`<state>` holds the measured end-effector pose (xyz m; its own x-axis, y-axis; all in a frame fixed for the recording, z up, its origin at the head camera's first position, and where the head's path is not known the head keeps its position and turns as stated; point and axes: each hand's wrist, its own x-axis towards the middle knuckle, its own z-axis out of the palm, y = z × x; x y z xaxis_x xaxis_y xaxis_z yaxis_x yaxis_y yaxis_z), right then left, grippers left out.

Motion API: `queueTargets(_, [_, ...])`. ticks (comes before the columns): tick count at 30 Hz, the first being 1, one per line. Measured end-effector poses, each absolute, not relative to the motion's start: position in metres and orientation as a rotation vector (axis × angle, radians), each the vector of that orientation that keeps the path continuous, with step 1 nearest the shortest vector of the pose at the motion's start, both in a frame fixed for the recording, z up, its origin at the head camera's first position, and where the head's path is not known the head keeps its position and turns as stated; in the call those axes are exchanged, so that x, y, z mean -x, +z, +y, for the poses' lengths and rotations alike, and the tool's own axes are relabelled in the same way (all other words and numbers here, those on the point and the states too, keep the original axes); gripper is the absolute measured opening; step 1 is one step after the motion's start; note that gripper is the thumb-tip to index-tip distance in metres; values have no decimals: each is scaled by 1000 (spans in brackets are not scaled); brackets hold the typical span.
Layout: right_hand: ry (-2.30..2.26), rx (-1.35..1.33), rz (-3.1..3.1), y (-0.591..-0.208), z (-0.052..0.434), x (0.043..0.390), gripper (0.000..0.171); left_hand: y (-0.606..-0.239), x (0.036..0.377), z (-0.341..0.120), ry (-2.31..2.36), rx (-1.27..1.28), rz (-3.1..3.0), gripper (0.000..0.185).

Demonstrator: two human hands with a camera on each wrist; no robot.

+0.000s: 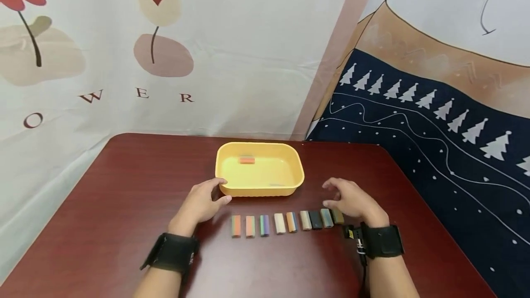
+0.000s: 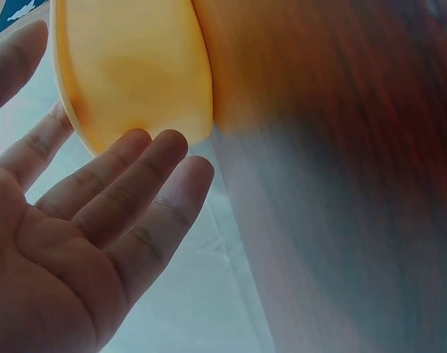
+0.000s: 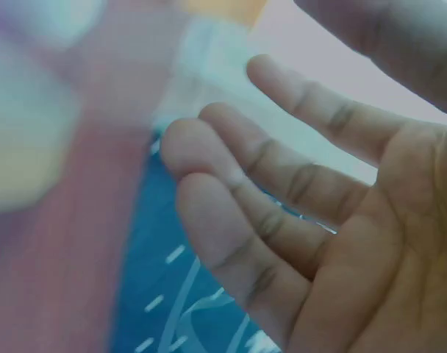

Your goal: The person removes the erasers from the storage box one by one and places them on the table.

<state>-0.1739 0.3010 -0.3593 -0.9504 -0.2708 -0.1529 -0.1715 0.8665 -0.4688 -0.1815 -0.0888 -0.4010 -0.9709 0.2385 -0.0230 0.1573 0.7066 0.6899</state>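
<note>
A yellow tray (image 1: 259,183) sits near the middle of a dark red tabletop (image 1: 124,206), and one small orange block (image 1: 246,160) lies inside it near the far wall. Nearer the person, a row of small coloured blocks (image 1: 285,222) lies side by side on the tabletop, nine in all as far as the head view shows.

The left hand (image 1: 201,204) rests just beside the tray's near left corner, fingers relaxed and slightly spread, fingertips close to or touching the rim; it grips nothing. The right hand (image 1: 351,200) hovers over the right end of the row, fingers loosely spread and lightly curved, holding nothing. It sits nearest the olive block (image 1: 337,216) at that end.

By the look of it, the step in hand lies between placements: one block is in the tray, and the right hand is poised for another. The next move would likely call for lowering the fingers and pinching a single block without nudging its close neighbours.

The head view alone shows the row, the block in the tray and both black wrist straps. The left wrist view shows the open palm (image 2: 54,265) and the tray's outer wall (image 2: 135,66) close by the fingertips, but is blurred. The right wrist view shows only the empty open palm (image 3: 341,243) against a blurred background, and no blocks can be made out.
</note>
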Motion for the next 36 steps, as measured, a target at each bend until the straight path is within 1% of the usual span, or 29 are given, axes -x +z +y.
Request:
queueTargets(5, [-504, 736, 2879, -332, 248, 207, 32, -401, 180, -88, 1120, -310, 2806, 46])
queueTargets(8, [-330, 978, 2848, -319, 214, 236, 31, -400, 178, -87, 1132, -299, 2802, 45])
queueTargets(10, [-215, 1088, 2793, -316, 191, 255, 32, -400, 178, -86, 1140, -294, 2799, 45])
queueTargets(13, [-38, 1185, 2699, -319, 161, 281, 36, -399, 178, -85, 1145, -294, 2809, 44])
queueTargets(18, [187, 1248, 2556, -335, 123, 313, 49, -399, 177, -85, 1163, -290, 2818, 42])
queueTargets(21, [307, 1291, 2522, -345, 109, 324, 52, -399, 178, -85, 1179, -296, 2815, 41])
queueTargets(24, [410, 1312, 2502, -357, 102, 326, 51, -400, 175, -83, 1183, -309, 2808, 40])
queueTargets(31, [566, 1392, 2442, -368, 96, 328, 30, -398, 174, -84, 1185, -291, 2818, 39])
queueTargets(36, [516, 1413, 2474, -370, 96, 331, 24, -396, 175, -85, 1178, -298, 2819, 40])
